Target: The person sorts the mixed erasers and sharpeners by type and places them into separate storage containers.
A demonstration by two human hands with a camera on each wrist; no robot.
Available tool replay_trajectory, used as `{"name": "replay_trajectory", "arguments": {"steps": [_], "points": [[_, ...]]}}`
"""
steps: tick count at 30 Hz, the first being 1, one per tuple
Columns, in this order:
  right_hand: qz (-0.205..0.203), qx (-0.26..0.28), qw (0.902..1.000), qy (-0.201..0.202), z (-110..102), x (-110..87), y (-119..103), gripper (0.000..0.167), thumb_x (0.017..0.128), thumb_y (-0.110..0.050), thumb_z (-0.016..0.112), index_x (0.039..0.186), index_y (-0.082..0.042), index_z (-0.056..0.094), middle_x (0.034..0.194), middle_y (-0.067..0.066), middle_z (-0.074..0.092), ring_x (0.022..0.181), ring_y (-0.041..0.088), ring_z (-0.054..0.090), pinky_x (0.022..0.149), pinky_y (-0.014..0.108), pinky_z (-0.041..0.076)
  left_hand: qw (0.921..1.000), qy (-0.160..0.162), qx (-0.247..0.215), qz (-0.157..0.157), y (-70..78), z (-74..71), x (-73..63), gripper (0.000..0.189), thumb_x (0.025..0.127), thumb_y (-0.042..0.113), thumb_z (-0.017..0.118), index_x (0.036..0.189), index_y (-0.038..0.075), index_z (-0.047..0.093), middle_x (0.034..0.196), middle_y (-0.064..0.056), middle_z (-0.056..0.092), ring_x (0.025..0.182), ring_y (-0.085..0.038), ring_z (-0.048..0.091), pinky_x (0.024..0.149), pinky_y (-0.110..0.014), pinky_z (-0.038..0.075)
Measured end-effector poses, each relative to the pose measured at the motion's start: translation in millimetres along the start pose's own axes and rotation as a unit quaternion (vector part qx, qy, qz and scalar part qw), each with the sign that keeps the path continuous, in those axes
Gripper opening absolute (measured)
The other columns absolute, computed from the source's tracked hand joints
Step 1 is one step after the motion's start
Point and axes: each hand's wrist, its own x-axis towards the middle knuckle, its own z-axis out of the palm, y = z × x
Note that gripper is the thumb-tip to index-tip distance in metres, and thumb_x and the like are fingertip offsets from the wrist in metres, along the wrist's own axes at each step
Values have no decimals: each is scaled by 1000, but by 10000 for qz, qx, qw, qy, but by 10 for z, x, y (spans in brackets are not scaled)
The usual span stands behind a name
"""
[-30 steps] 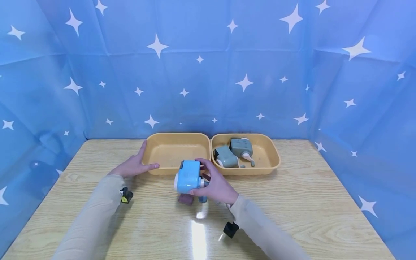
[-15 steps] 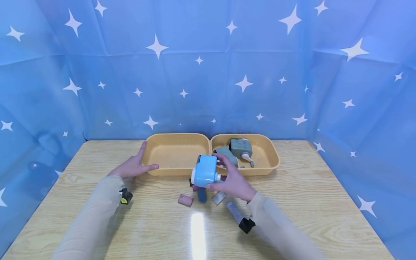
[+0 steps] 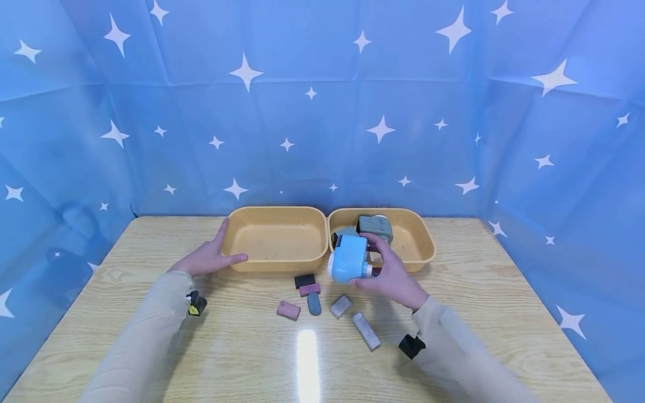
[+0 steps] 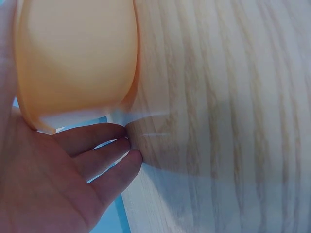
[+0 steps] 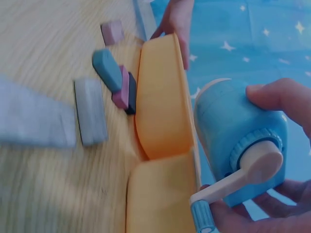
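My right hand [image 3: 395, 282] grips a light blue hand-crank pencil sharpener [image 3: 349, 260] over the front edge of the right tan tray [image 3: 415, 238]. In the right wrist view its pale crank arm [image 5: 228, 187] with a blue knob points down, and the thumb and fingers clasp opposite sides of the body. Two grey-green sharpeners lie in that tray; the rear one [image 3: 375, 225] shows well, the nearer one [image 3: 345, 231] is mostly hidden. My left hand [image 3: 208, 258] rests at the left end of the left tan tray [image 3: 274, 265], thumb and fingers spread along its wall.
In front of the trays lie several small eraser-like blocks: black [image 3: 304, 281], magenta [image 3: 309, 290], dark blue [image 3: 314, 304], pink [image 3: 288, 310], a short grey one [image 3: 340, 306] and a long grey one [image 3: 366, 331]. A blue starry curtain [image 3: 302, 140] borders the table.
My right hand has carried the blue sharpener rightward from the left tray's front to the right tray, uncovering the small blocks. The left hand has stayed put.
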Motion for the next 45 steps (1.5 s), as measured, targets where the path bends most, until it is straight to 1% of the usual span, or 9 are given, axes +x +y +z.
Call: {"name": "replay_trajectory", "arguments": {"steps": [5,9,12,21,27,33,36,41,45], "points": [[-69,20,9999,82,-128,0,15,94,71,-4,85,148,-7,31,136,19,42,124,38,42,86,49,51,10000,33,15,31,-4,4,-13,118,86,60,62,150,9,-22,138,-43,33,125,-52,41,101,-59,34],[-96,-15,9998,162,-213,6,25,95,70,-4,85,148,-6,30,137,20,42,124,39,42,86,47,52,10000,45,-2,37,-6,3,-17,118,86,59,63,150,7,-21,139,-43,32,125,-52,40,102,-59,34],[1,-35,9999,153,-274,5,31,96,71,-6,85,149,-7,29,138,20,40,126,38,40,86,46,52,10000,47,-25,31,-5,-1,-20,118,85,59,63,151,7,-20,138,-44,33,125,-51,41,102,-59,34],[249,-234,9994,103,-427,11,68,97,75,-11,84,151,-7,23,142,21,35,129,40,34,91,52,48,10000,62,21,17,-11,-2,-19,118,85,60,63,151,7,-20,139,-44,31,125,-52,40,101,-59,35],[364,-41,9992,150,-505,33,129,96,75,-7,83,151,-9,24,142,20,33,129,41,35,90,50,49,10000,82,4,31,-29,14,-11,118,85,60,63,150,12,-23,139,-43,31,125,-52,41,101,-59,35],[371,113,9992,90,-609,47,198,93,77,-9,82,151,-10,25,145,17,31,130,39,32,92,54,46,9999,112,-9,29,-25,22,-8,118,85,59,63,151,12,-22,138,-44,32,125,-52,41,101,-59,34],[337,70,9994,-11,-659,57,234,92,78,-11,81,151,-10,25,145,17,31,131,39,31,93,54,45,9999,110,7,26,-22,22,-4,118,85,60,63,151,12,-22,137,-44,33,125,-52,41,101,-59,35],[378,-32,9993,-55,-731,83,278,93,77,-13,82,151,-12,26,144,18,33,130,39,33,93,51,46,9999,106,4,84,-21,22,6,117,86,59,63,150,11,-22,137,-44,32,125,-52,41,101,-59,35],[400,-96,9991,-48,-793,114,297,94,77,-15,83,151,-12,25,142,19,35,128,38,36,95,52,44,9999,112,-25,112,-21,23,10,117,86,59,63,150,13,-23,138,-44,32,125,-52,40,102,-59,34]]}}
